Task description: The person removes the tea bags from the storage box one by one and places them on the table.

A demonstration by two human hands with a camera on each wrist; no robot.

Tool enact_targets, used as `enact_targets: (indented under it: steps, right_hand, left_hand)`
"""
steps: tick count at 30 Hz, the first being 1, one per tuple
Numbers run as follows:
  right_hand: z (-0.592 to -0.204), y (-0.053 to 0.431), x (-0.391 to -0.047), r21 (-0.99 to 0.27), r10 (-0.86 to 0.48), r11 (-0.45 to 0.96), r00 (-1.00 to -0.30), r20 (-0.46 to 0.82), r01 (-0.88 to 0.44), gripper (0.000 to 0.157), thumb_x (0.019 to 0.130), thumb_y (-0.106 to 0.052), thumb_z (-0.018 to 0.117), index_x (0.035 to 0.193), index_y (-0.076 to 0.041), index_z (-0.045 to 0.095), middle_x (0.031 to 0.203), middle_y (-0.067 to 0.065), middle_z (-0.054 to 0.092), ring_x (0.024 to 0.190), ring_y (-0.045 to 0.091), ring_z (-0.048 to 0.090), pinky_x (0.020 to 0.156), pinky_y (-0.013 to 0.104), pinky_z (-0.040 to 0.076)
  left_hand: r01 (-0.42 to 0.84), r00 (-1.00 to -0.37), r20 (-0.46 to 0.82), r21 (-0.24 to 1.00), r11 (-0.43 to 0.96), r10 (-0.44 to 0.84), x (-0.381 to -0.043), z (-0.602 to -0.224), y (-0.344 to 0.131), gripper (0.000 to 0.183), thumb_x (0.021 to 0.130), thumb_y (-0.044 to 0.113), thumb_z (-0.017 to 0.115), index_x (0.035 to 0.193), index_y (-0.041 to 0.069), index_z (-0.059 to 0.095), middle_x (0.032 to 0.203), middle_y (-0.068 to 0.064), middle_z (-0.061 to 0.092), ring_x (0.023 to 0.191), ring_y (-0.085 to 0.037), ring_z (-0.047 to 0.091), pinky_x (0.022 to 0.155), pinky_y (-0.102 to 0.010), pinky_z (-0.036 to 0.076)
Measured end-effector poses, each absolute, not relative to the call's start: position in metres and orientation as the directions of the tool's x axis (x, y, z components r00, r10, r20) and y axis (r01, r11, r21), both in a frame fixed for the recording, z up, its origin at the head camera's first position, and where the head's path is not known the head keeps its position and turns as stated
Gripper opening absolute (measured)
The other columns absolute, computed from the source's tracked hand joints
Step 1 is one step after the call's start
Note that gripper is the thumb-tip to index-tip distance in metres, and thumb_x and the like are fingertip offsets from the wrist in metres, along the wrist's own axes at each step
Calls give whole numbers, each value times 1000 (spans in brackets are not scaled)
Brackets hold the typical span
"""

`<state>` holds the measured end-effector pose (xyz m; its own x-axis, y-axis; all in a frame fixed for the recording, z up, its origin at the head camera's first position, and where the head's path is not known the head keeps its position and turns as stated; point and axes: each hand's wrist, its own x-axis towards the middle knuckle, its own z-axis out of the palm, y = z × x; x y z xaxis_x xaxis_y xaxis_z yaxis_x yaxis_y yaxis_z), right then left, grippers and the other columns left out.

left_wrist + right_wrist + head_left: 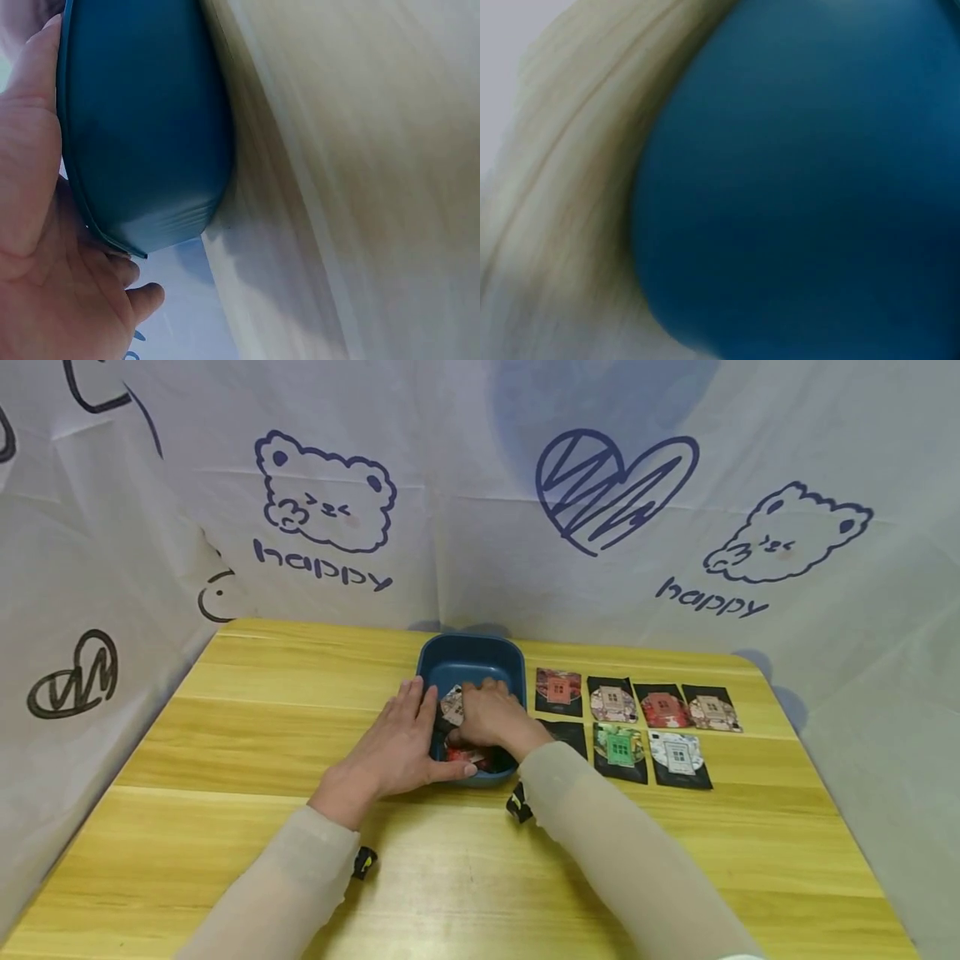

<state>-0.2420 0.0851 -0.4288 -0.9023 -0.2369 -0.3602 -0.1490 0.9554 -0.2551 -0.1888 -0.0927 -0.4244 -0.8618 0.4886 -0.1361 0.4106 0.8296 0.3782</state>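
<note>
Patterned packet [452, 703] lies inside the blue box [471, 647], at the nine o'clock side of the right hand [491, 714], which reaches into the box; whether that grip is grasping it, I cannot tell. A red packet [467, 757] lies near the box's six o'clock. The left hand [397, 739] has a released grip, its straight fingers at the rim's nine o'clock, thumb toward six. Seven more packets [620, 750] lie in two rows at three o'clock on the wooden surface [225, 735].

The left sleeve [273, 885] and right sleeve [622, 852] are long and pale cream; beside each cuff [322, 837] shows a small black wrist camera [518, 803] with yellow marks [367, 862].
</note>
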Motion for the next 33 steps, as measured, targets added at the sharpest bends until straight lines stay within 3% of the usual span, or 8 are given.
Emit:
enact_targets:
  steps: [6, 17, 21, 26, 33]
  right_hand:
    - [-428, 85, -243, -245, -215, 961, -908, -360, -130, 98, 88, -53, 80, 165, -9, 37, 163, 23, 41, 152, 47, 32, 123, 64, 31]
    - [-429, 85, -243, -266, -237, 952, -912, -334, -150, 98, 88, -49, 81, 163, -3, 36, 158, 23, 41, 145, 40, 43, 119, 57, 40]
    - [-428, 85, -242, -273, -262, 946, -907, -329, -174, 100, 90, -48, 80, 165, -3, 31, 163, 22, 39, 151, 41, 39, 122, 56, 38]
    - [-422, 85, -240, -250, -303, 943, -875, -377, -219, 100, 93, -49, 77, 167, -5, 28, 167, 21, 34, 156, 42, 32, 123, 57, 35]
    - [-419, 85, -239, -182, -327, 945, -833, -447, -273, 97, 94, -61, 71, 166, -9, 32, 167, 18, 35, 154, 42, 33, 121, 62, 36]
  left_hand:
    - [412, -860, -149, 362, 836, 488, -188, -422, -92, 129, 86, 88, 56, 168, -1, 12, 176, -25, -3, 164, -39, -1, 132, -54, 14]
    - [406, -859, -151, 382, 830, 489, -188, -424, -93, 130, 85, 88, 58, 168, -2, 12, 175, -25, -4, 164, -37, -2, 131, -53, 16]
    - [402, -859, -153, 391, 828, 489, -188, -424, -93, 131, 85, 87, 58, 167, -2, 11, 175, -25, -4, 164, -37, -2, 131, -53, 17]
    - [391, -861, -159, 399, 829, 482, -188, -423, -94, 131, 85, 88, 59, 168, -2, 10, 176, -24, -6, 164, -36, -2, 131, -53, 17]
    - [384, -859, -166, 414, 825, 484, -188, -422, -94, 132, 84, 88, 58, 168, -1, 9, 176, -23, -7, 164, -36, -3, 131, -54, 18]
